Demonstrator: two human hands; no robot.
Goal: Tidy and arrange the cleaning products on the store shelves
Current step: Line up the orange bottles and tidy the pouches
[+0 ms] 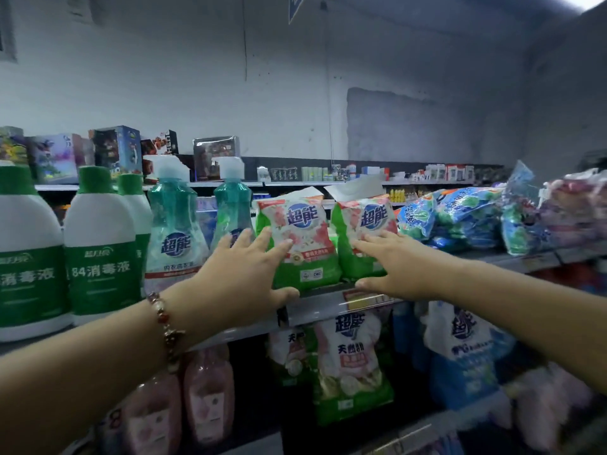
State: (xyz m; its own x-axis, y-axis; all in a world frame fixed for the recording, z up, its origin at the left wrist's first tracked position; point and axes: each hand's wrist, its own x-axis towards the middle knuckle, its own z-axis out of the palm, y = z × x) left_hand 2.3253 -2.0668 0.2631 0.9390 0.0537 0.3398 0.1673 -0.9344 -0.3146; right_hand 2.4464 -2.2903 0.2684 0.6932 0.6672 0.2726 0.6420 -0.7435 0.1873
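Two green-and-white detergent powder bags stand side by side on the top shelf [328,308]. My left hand [249,274] lies on the left bag [300,238], fingers spread on its front and thumb under its lower edge. My right hand [394,264] rests flat on the right bag [361,231], thumb at the shelf's front rail. Neither bag is lifted. A bead bracelet circles my left wrist.
Left of the bags stand two teal pump bottles [175,231] and white disinfectant bottles with green labels [101,247]. Blue detergent bags [453,215] lie piled to the right. The lower shelf holds pink bottles [207,395] and larger powder bags [351,359]. Boxed goods line a far shelf.
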